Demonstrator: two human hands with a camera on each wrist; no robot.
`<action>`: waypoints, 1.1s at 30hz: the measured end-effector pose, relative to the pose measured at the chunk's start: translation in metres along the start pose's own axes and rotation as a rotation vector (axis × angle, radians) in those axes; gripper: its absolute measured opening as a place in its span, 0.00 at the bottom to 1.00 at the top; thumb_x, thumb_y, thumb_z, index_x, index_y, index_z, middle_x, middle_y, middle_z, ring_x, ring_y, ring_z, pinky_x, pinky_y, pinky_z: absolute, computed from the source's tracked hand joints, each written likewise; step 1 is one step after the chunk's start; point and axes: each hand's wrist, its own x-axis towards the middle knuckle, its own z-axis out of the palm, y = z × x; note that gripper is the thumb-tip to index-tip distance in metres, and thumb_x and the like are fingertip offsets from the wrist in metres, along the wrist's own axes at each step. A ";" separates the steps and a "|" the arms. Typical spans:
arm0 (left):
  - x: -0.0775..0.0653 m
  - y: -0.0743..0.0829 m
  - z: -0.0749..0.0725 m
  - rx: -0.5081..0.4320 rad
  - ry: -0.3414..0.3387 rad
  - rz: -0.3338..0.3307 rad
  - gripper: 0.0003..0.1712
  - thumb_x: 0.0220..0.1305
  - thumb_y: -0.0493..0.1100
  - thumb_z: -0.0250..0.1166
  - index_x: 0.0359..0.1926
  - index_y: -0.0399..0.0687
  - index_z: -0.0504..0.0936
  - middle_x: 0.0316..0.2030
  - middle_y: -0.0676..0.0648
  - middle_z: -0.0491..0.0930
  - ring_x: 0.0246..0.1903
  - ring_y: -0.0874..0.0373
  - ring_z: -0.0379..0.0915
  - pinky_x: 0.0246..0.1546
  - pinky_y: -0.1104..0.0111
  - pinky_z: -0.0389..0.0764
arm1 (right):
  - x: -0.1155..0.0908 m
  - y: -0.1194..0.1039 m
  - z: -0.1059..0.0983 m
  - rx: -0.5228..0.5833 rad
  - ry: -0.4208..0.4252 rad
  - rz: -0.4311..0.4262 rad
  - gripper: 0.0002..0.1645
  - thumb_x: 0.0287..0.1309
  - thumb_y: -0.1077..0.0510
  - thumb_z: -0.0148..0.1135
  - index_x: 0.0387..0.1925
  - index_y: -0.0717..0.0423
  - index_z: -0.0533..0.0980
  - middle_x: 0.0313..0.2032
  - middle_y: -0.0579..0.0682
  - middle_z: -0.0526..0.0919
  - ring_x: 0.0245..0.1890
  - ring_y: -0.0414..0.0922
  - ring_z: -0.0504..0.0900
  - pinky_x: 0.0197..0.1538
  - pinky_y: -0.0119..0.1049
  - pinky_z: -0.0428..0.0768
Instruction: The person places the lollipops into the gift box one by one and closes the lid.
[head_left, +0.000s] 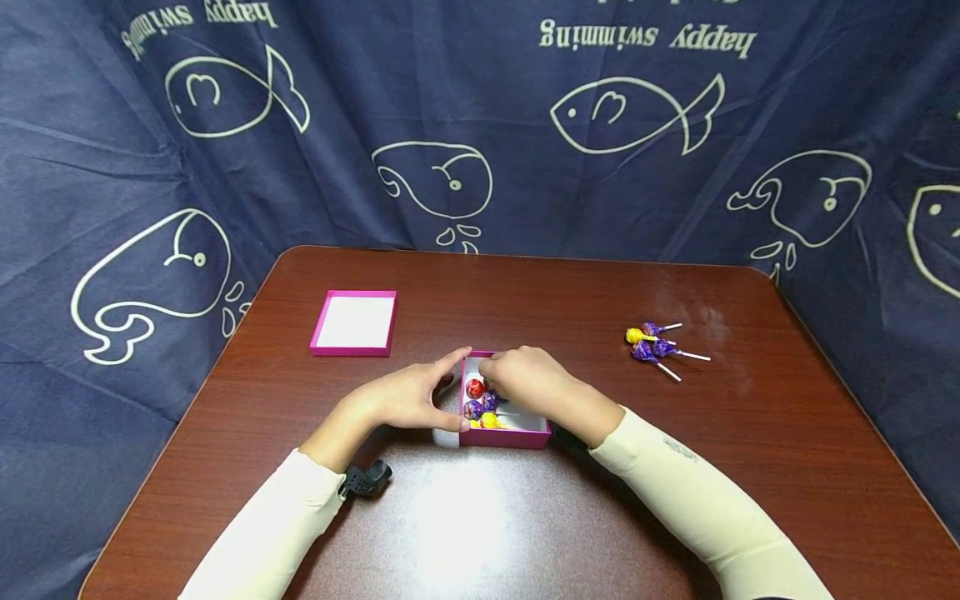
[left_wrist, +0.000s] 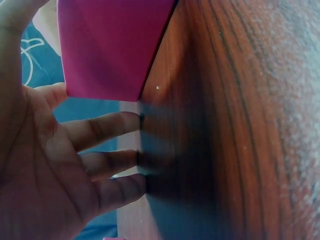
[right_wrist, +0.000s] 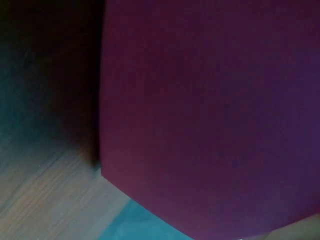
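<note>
left hand (head_left: pixel 408 398) spanning wide along the left edge of a pink box (head_left: pixel 504 438), right hand (head_left: pixel 528 382) reaching in over lollipops (head_left: pixel 490 402), its grip seemingly hiding, cannot tell, box sitting on the bench (head_left: pixel 585 517)

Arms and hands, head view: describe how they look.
The left sleeve and right sleeve are long and cream; small grey print, unreadable here, marks the right one. A black wrist camera sits at the left cuff. The left hand and right hand are ungloved.
</note>
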 end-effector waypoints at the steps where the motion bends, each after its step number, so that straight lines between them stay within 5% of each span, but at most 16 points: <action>1: 0.000 0.000 0.000 0.000 0.001 0.000 0.65 0.49 0.67 0.74 0.79 0.51 0.48 0.69 0.38 0.66 0.67 0.50 0.64 0.67 0.56 0.63 | 0.000 0.000 0.000 -0.003 0.007 -0.003 0.11 0.58 0.62 0.66 0.23 0.48 0.73 0.19 0.41 0.73 0.17 0.40 0.68 0.22 0.41 0.74; 10: 0.000 0.000 -0.001 0.005 0.004 -0.002 0.65 0.50 0.67 0.73 0.79 0.51 0.48 0.69 0.38 0.66 0.66 0.51 0.65 0.67 0.57 0.64 | 0.000 0.003 0.002 -0.032 0.071 -0.010 0.15 0.55 0.62 0.66 0.18 0.46 0.72 0.15 0.40 0.69 0.17 0.39 0.63 0.22 0.40 0.73; 20: 0.000 -0.001 -0.001 0.004 0.003 -0.002 0.65 0.50 0.67 0.73 0.79 0.52 0.48 0.69 0.38 0.66 0.67 0.51 0.64 0.67 0.57 0.64 | 0.002 0.003 0.003 0.036 0.023 -0.011 0.09 0.56 0.62 0.70 0.26 0.51 0.77 0.23 0.44 0.75 0.21 0.40 0.71 0.27 0.40 0.75; 33: 0.000 -0.002 0.001 -0.003 -0.002 0.009 0.64 0.51 0.67 0.73 0.79 0.51 0.48 0.69 0.38 0.66 0.67 0.51 0.64 0.67 0.57 0.63 | -0.004 0.002 0.001 0.046 0.045 -0.022 0.10 0.57 0.58 0.71 0.27 0.51 0.76 0.21 0.44 0.77 0.20 0.39 0.70 0.26 0.39 0.74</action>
